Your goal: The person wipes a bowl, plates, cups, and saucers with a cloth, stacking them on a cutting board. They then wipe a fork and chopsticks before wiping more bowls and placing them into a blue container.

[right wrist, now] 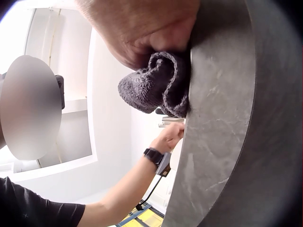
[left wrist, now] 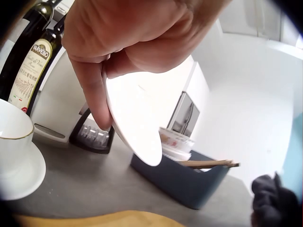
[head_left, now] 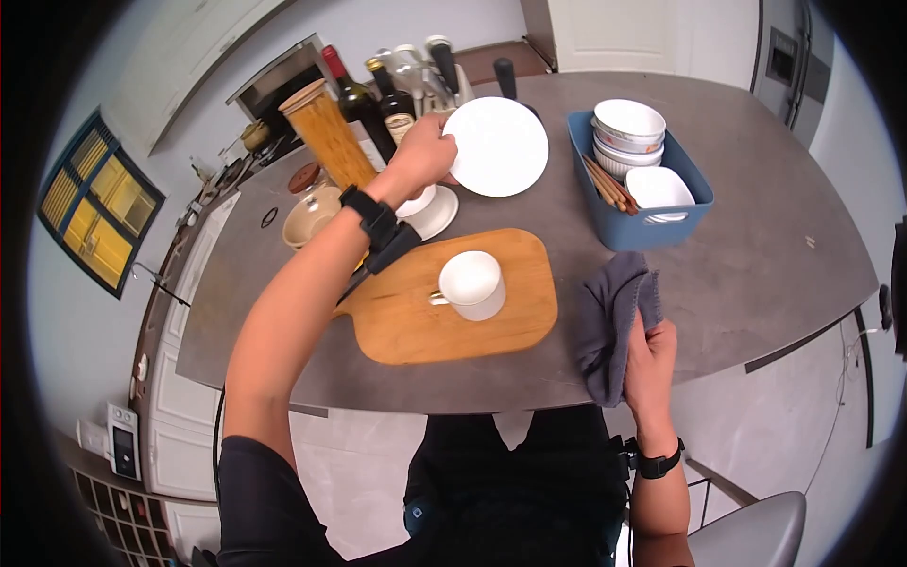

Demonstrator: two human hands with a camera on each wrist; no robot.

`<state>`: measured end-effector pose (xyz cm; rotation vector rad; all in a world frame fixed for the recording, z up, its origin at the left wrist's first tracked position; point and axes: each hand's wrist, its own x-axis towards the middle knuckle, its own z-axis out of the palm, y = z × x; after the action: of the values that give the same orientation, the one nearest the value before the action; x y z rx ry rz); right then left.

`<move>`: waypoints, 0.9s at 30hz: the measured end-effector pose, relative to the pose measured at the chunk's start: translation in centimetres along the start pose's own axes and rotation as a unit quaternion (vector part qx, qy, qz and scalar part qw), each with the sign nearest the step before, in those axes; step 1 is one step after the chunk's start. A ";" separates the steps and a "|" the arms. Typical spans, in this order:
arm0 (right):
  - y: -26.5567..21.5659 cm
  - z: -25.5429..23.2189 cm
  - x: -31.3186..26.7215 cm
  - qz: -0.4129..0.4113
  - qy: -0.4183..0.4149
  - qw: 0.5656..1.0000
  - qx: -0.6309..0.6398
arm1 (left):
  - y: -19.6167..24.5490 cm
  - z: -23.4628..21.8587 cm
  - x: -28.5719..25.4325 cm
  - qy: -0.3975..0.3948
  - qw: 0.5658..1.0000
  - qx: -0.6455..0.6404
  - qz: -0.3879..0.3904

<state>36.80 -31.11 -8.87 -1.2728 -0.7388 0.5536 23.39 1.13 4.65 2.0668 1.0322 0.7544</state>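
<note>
My left hand [head_left: 425,154] pinches a round white saucer [head_left: 498,146] by its edge, thumb on one face and fingers on the other. The saucer is tilted and held up over the far side of the table, as the left wrist view [left wrist: 135,118] also shows. In my right hand [head_left: 652,364] is a bunched dark grey cloth [head_left: 605,326], gripped at the near right of the table. A white cup [head_left: 472,283] with a gold handle stands upright on a wooden cutting board [head_left: 397,335] between the hands. Behind my left wrist, another cup [left wrist: 14,127] sits on its saucer [head_left: 436,219].
A blue basket [head_left: 628,231] at the right holds stacked bowls [head_left: 630,123] and wooden chopsticks [head_left: 609,182]. Dark bottles [head_left: 354,99], a tall pasta jar [head_left: 326,132] and a utensil holder stand at the back left. A beige bowl [head_left: 307,222] sits left of my forearm.
</note>
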 end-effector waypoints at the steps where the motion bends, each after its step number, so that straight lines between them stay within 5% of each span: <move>1: 0.1 -0.1 -0.1 -0.008 -0.008 1.000 -0.005 | 0.8 -1.1 -1.8 0.005 0.999 -0.032 -0.003; 5: -0.2 0.2 -0.3 0.002 -0.001 0.999 0.049 | 3.0 -4.4 -11.2 -0.015 0.973 -0.229 -0.003; 9: -5.7 2.6 -2.0 -0.192 0.011 0.980 -0.047 | 3.3 -5.4 -19.5 -0.057 0.950 -0.307 -0.010; 12: -10.6 7.0 -2.3 -0.414 -0.027 0.888 -0.198 | 2.6 -4.0 -24.0 -0.083 0.936 -0.342 0.005; 15: -11.6 10.5 -2.8 -0.427 -0.190 0.805 -0.364 | 2.2 -2.7 -26.6 -0.053 0.926 -0.369 0.051; 17: -11.4 11.6 -4.0 -0.431 -0.216 0.781 -0.396 | 2.1 -3.7 -27.8 -0.022 0.940 -0.337 0.052; 21: -10.0 12.2 -2.8 -0.461 -0.101 0.774 -0.422 | 0.1 -3.4 -29.9 -0.033 0.947 -0.314 0.065; 27: -9.6 13.0 -4.8 -0.451 -0.294 0.755 -0.374 | -1.6 -3.9 -29.9 -0.033 0.934 -0.353 0.052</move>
<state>23.55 -28.31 1.17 -1.2362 -2.1166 -0.2267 4.49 -21.92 0.10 1.5073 0.5012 0.9353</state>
